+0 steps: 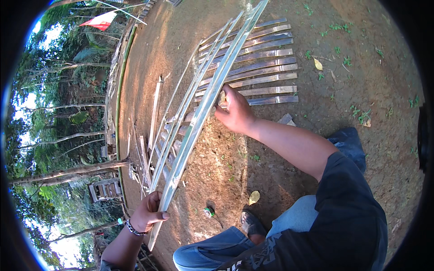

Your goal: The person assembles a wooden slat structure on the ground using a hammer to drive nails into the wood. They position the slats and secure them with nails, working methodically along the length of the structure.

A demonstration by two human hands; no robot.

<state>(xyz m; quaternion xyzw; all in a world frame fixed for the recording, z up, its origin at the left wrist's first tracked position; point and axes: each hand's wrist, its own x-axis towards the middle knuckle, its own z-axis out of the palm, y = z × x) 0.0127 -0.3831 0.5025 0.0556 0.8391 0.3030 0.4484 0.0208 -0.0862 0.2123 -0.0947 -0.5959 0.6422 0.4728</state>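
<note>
A long, pale green split bamboo strip (199, 124) slants across the middle, raised above the ground. My left hand (148, 213) is closed around its near end, thumb lying over the strip. Farther up, my right hand (237, 110) has its thumb and curled fingers at the strip's right edge; the other fingers are partly hidden. Thinner bamboo strips (178, 135) run alongside on the left, their near ends close to my left hand; whether it holds them too I cannot tell. Beyond my right hand, several flat bamboo slats (271, 79) lie in a spaced row on the dirt.
A small green and black tape measure (208, 212) lies on the ground near my sandaled foot (253, 224). Wood pieces (155, 110) are scattered at left, before a long green bamboo pole (121, 86). Trees and a red and white flag (100, 21) stand beyond.
</note>
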